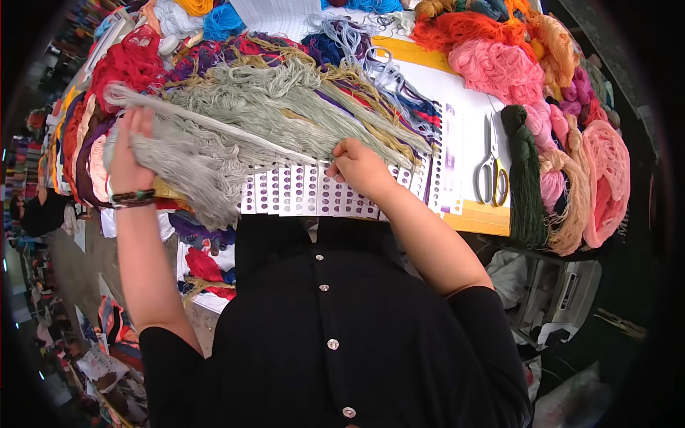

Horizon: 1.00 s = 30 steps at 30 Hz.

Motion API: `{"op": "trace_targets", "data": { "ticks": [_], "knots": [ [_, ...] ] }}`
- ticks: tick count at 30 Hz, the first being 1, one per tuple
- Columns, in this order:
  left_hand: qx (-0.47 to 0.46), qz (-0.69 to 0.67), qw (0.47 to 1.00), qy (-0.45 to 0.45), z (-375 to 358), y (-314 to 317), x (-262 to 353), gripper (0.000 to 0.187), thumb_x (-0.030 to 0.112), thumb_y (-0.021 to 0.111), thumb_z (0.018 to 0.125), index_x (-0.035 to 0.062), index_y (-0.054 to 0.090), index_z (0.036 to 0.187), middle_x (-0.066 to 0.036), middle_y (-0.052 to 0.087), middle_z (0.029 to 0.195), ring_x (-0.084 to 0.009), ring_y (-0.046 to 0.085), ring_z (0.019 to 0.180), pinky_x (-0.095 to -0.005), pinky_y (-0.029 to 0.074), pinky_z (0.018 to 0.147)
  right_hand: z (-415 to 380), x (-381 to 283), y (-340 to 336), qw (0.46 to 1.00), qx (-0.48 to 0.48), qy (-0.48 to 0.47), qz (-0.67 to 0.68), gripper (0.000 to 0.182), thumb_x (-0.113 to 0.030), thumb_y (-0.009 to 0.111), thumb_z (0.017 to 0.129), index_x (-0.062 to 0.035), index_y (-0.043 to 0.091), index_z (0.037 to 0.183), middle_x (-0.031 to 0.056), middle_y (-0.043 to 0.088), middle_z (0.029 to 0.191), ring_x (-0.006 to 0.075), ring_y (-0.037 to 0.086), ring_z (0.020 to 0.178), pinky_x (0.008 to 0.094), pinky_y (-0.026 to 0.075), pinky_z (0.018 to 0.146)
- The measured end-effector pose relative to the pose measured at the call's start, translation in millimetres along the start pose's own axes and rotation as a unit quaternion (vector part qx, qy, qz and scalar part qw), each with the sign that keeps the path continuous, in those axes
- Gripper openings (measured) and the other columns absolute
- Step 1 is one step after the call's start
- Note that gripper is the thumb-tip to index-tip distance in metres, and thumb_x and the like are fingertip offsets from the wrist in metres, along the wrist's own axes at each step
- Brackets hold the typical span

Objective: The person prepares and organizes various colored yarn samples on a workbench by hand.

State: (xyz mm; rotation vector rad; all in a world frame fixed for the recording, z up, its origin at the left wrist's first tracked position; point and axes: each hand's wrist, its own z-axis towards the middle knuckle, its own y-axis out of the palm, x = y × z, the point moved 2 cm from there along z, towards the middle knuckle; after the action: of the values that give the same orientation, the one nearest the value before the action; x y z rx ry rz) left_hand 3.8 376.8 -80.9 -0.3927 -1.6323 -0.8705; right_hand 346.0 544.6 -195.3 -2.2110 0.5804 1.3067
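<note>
My left hand (133, 157), a beaded bracelet on its wrist, is raised flat with its fingers straight against a loose bundle of grey thread (187, 165). A pale grey strand (235, 133) stretches from beside its fingertips across to my right hand (359, 168). There my fingers are pinched on the strand's end, just above the white cards with rows of purple-ringed holes (307, 191). Under the strand, grey-green thread (264, 100) is spread over the cards, with tan and purple threads beside it. Part of the grey bundle is hidden by my left hand.
Silver-and-yellow-handled scissors (492, 171) lie on white paper at the right. A dark green skein (524, 178), pink yarn (496, 70) and a peach skein (567, 189) line the right edge. Red yarn (132, 64) heaps at the left. A printed sheet (275, 16) is at the back.
</note>
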Motion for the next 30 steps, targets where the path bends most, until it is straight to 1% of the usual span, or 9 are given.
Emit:
{"op": "trace_targets", "data": {
  "ticks": [3,8,10,14,18,19,21,25,30],
  "knots": [
    [-0.005,-0.023,1.0,-0.02,-7,0,67,0.053,0.03,0.043,0.095,-0.0049,0.03,0.133,-0.019,0.035,0.139,-0.0251,0.037,0.128,-0.0344,0.034,0.105,-9,2,-3,0.991,-0.032,-0.022,0.129,0.015,-0.017,0.05,0.084,-0.0064,0.052,0.096,0.0043,0.064,0.083,0.0112,0.059,0.072,0.0235,0.045,0.066],
    [-0.031,0.105,0.987,0.119,17,26,202,0.044,0.02,0.036,0.097,-0.0023,0.033,0.134,-0.014,0.04,0.138,-0.0207,0.047,0.119,-0.0293,0.039,0.098,-54,-16,-46,0.98,0.029,-0.093,0.174,0.021,-0.028,0.047,0.093,-0.0083,0.054,0.092,-0.0006,0.061,0.082,0.0059,0.053,0.072,0.0204,0.041,0.065],
    [-0.508,-0.015,0.855,-0.102,22,71,243,0.042,0.021,0.035,0.095,-0.0016,0.04,0.13,-0.013,0.048,0.13,-0.0217,0.051,0.113,-0.0393,0.041,0.096,-57,-14,-60,0.984,0.051,-0.097,0.141,0.025,-0.03,0.048,0.093,-0.0069,0.054,0.09,-0.0006,0.061,0.082,0.0057,0.052,0.074,0.0205,0.04,0.067],
    [-0.447,0.135,0.87,0.161,2,188,281,0.023,0.023,0.053,0.086,0.0046,0.056,0.1,-0.006,0.059,0.088,-0.015,0.057,0.08,-0.0316,0.048,0.073,-63,-17,-53,0.981,0.049,-0.135,0.133,0.023,-0.028,0.053,0.092,-0.0047,0.055,0.093,0.0005,0.06,0.082,0.0063,0.053,0.075,0.0218,0.042,0.07],
    [-0.473,0.177,0.844,0.181,-14,230,223,0.025,0.029,0.057,0.084,0.0049,0.06,0.092,-0.007,0.062,0.083,-0.0143,0.059,0.078,-0.0349,0.049,0.076,-72,-20,-41,0.977,0.065,-0.166,0.119,0.015,-0.016,0.061,0.087,-0.0005,0.058,0.089,-0.0019,0.058,0.073,0.0035,0.05,0.067,0.0194,0.041,0.06],
    [-0.298,0.057,0.948,0.095,-39,227,177,0.032,0.027,0.048,0.09,0.0025,0.052,0.11,-0.009,0.059,0.099,-0.017,0.056,0.09,-0.0344,0.045,0.085,-76,-23,-42,0.976,0.065,-0.168,0.124,0.015,-0.015,0.061,0.087,-0.0005,0.058,0.089,-0.0017,0.057,0.073,0.0037,0.05,0.067,0.0195,0.041,0.06],
    [-0.343,-0.013,0.939,-0.009,-69,212,88,0.036,0.027,0.044,0.092,0.0001,0.054,0.113,-0.008,0.057,0.106,-0.0198,0.053,0.103,-0.0359,0.039,0.094,-86,-35,-46,0.973,0.071,-0.176,0.133,0.015,-0.015,0.06,0.088,-0.0002,0.058,0.089,-0.0011,0.057,0.073,0.0044,0.049,0.067,0.0199,0.041,0.06],
    [-0.26,0.01,0.951,-0.169,-112,184,-46,0.026,0.01,0.049,0.087,-0.0071,0.059,0.103,-0.011,0.064,0.091,-0.0167,0.06,0.087,-0.0306,0.046,0.082,-96,-61,-52,0.966,0.092,-0.223,0.089,0.014,-0.015,0.061,0.085,-0.0004,0.062,0.088,0.0012,0.059,0.072,0.0047,0.05,0.065,0.0214,0.042,0.06],
    [-0.253,-0.006,0.948,-0.194,-143,187,-68,0.045,0.007,0.05,0.085,-0.005,0.042,0.128,-0.012,0.064,0.088,-0.0182,0.061,0.082,-0.0318,0.049,0.077,-96,-92,-27,0.946,0.024,-0.317,0.055,0.015,-0.011,0.06,0.085,0.0026,0.065,0.089,0.0071,0.064,0.088,0.0131,0.058,0.084,0.0258,0.045,0.072]
  ]
}}
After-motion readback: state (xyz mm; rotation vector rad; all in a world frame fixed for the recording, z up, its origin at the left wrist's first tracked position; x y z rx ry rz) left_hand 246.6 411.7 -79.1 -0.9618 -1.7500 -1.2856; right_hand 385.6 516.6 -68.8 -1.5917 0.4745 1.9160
